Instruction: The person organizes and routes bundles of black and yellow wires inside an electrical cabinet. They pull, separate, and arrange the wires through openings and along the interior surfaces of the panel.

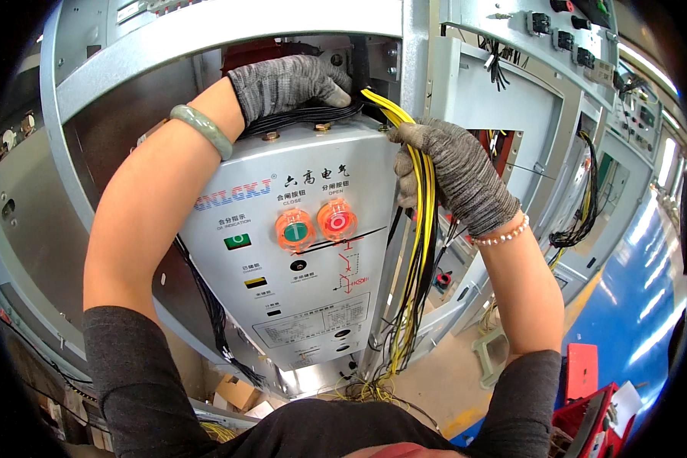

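My left hand (294,82), in a grey knit glove, reaches over the top of a grey switchgear unit (275,179). Its fingers curl around a bundle of black wires (301,116) near the back corner, fingertips partly hidden. To its right, my right hand (462,172), gloved alike, grips yellow and black wires (420,229). These bend over the unit's right corner and hang down its side in a loose bunch. On the unit's front are a green button (295,232) and a red button (337,221), each in an orange surround.
A metal frame (206,34) surrounds the unit, with an upright post (415,61) behind the wires. More black wires (214,305) hang at the left. Neighbouring cabinets (511,99) stand at the right. A red toolbox (588,420) and cardboard box (238,391) lie low down.
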{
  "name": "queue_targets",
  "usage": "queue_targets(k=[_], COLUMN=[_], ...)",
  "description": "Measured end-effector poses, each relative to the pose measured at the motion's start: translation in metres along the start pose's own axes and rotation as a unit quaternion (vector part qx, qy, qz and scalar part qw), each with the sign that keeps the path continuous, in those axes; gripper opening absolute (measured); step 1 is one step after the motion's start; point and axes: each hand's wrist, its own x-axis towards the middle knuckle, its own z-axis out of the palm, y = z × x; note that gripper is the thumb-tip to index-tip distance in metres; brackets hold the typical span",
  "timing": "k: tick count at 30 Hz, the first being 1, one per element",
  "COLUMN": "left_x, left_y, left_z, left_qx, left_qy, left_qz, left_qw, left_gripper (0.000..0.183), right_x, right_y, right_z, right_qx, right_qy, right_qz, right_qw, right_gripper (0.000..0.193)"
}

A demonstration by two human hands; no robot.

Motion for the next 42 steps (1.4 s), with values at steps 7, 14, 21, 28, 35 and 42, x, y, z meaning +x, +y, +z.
queue_targets(k=[7,14,21,28,35,42], left_x=[-0.008,-0.010,-0.019,-0.015,-0.019,-0.059], left_y=[0.011,-0.003,0.009,0.013,0.006,0.036], left_z=[0.016,0.011,0.003,-0.002,0.001,-0.005], left_qx=[0.059,0.004,-0.033,0.072,0.063,0.007], left_qy=[0.093,0.045,-0.012,-0.001,-0.007,-0.036], left_qz=[0.002,0.077,0.058,0.063,0.093,-0.064], left_qw=[0.994,0.996,0.998,0.995,0.994,0.997], left_gripper=[0.037,0.030,0.024,0.023,0.021,0.020], right_x=[0.001,0.027,0.049,0.090,0.051,0.016], right_y=[0.000,-0.015,-0.056,-0.065,-0.036,-0.009], right_z=[0.007,0.047,0.060,-0.001,0.010,0.009], right_qx=[-0.483,-0.748,-0.770,-0.881,-0.617,-0.616], right_qy=[0.116,0.186,0.013,0.003,0.140,0.077], right_qz=[-0.109,-0.287,-0.176,-0.253,-0.179,-0.184], right_qw=[0.861,0.570,0.613,0.399,0.753,0.762], right_gripper=[0.034,0.028,0.031,0.027,0.041,0.031])
